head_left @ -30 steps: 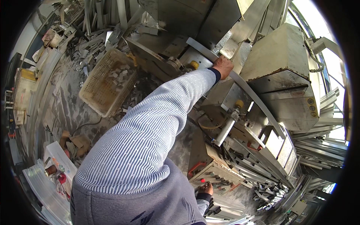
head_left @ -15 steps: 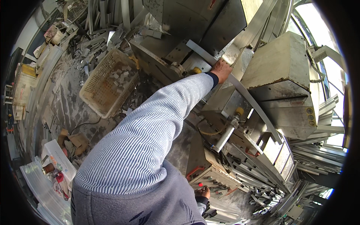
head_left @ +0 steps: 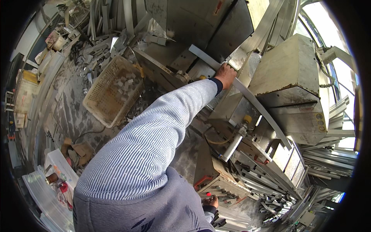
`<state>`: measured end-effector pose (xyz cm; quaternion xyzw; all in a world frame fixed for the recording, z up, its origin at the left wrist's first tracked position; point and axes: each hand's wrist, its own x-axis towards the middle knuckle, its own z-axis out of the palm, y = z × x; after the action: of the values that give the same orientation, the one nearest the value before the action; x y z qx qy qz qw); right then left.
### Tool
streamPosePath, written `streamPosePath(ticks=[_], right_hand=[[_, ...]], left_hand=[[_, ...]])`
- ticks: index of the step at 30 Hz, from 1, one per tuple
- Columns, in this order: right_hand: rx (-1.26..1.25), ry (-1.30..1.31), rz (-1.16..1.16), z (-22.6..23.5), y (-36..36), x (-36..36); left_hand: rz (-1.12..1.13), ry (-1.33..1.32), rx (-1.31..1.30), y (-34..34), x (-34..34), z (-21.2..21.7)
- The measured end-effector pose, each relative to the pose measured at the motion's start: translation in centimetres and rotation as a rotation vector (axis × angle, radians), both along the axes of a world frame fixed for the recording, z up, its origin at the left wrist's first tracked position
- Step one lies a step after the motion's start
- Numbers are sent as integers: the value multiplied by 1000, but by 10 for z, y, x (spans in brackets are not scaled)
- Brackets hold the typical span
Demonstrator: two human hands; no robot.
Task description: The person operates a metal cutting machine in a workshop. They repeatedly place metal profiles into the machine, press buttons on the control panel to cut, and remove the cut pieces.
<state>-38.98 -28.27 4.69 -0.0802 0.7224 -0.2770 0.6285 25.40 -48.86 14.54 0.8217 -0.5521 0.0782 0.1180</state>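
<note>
My left hand [head_left: 225,75], at the end of a striped sleeve, is closed over a long, flat silver metal bar [head_left: 266,112]. The bar runs from between the metal machine housings down to the right, its far-left end sticking out past my fingers. Lower down, my right hand [head_left: 211,201] is at the edge of a control panel [head_left: 228,192], close to a red button [head_left: 208,194]. Its fingers are small in view and partly hidden, so their grip cannot be made out. Beneath the bar sits a white cylinder [head_left: 233,147] beside a yellow knob [head_left: 247,119].
A large machine housing [head_left: 293,77] stands right of the bar, with another housing [head_left: 189,23] beyond my left hand. On the left floor, a plastic basket [head_left: 92,101] holds small metal offcuts. Loose offcuts [head_left: 96,50] lie behind it. Stacked metal profiles [head_left: 328,158] fill the right side.
My left hand and the bar's far-left end have shifted slightly left and down. The whole view has moved a little. My right hand stays by the panel.
</note>
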Motion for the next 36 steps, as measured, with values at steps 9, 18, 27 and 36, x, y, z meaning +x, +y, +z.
streamPosePath(ticks=[9,18,27,36], right_hand=[[-28,20,-3,4,0,7],[19,-10,-5,-6,-2,-3],[37,-13,-15,-9,-3,-7],[18,3,23,8,-1,9]], left_hand=[[-10,-17,-37,-3,-4,-2],[17,-78,-92,-7,-5,-11],[20,-89,-126,-13,-5,-18],[-4,-18,-76,-9,-4,-9]])
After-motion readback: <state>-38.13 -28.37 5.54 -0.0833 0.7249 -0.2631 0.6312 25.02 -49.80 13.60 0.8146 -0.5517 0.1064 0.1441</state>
